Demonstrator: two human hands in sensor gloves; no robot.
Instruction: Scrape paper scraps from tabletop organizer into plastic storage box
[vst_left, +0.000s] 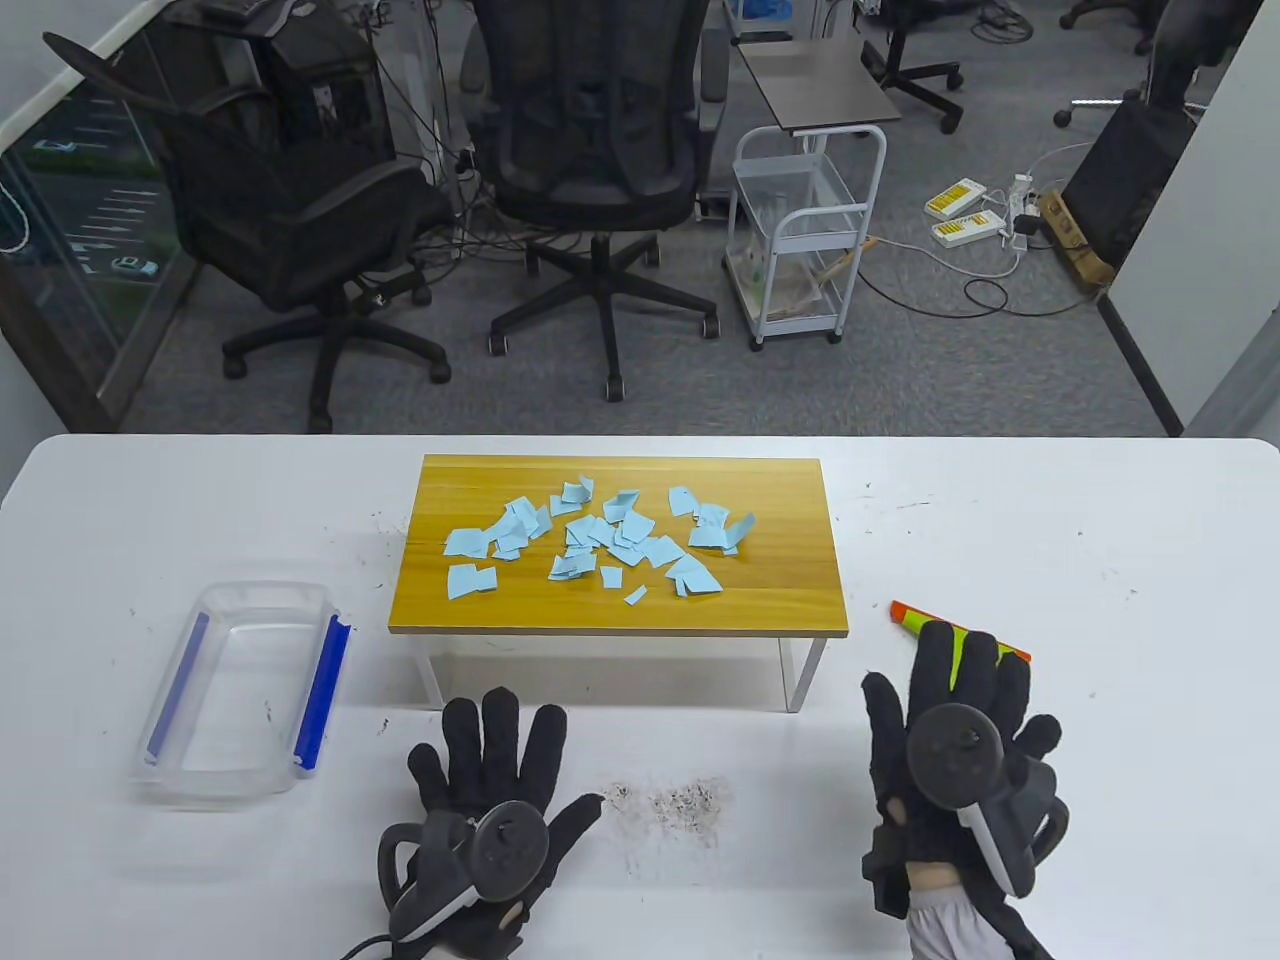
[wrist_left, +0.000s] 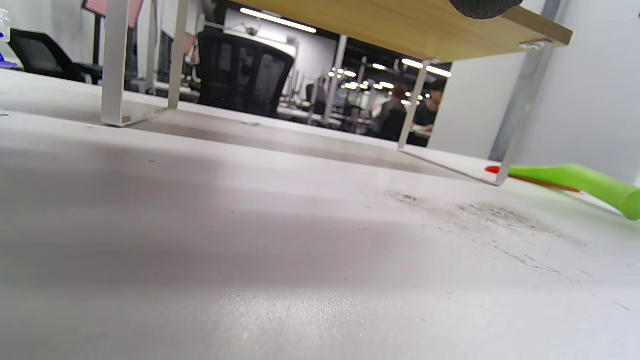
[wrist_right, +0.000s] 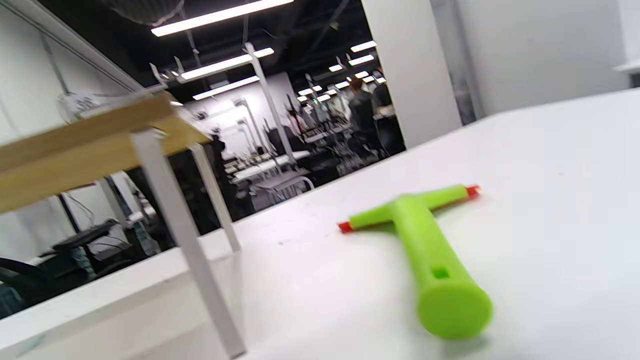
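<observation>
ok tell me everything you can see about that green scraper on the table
The scraper looks like bright green plastic, T-shaped: a thick round handle with a flared end and a small slot, and a crossbar head edged with an orange-red strip. It lies flat on the white table, right of the wooden organizer. In the table view the right hand hovers over its handle; contact can't be confirmed.

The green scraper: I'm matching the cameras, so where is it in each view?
Table view: scraper right of the organizer, mostly under the right hand.
Left wrist view: far right.
Right wrist view: centre-right.
Shared landmark: the organizer's leg.
</observation>
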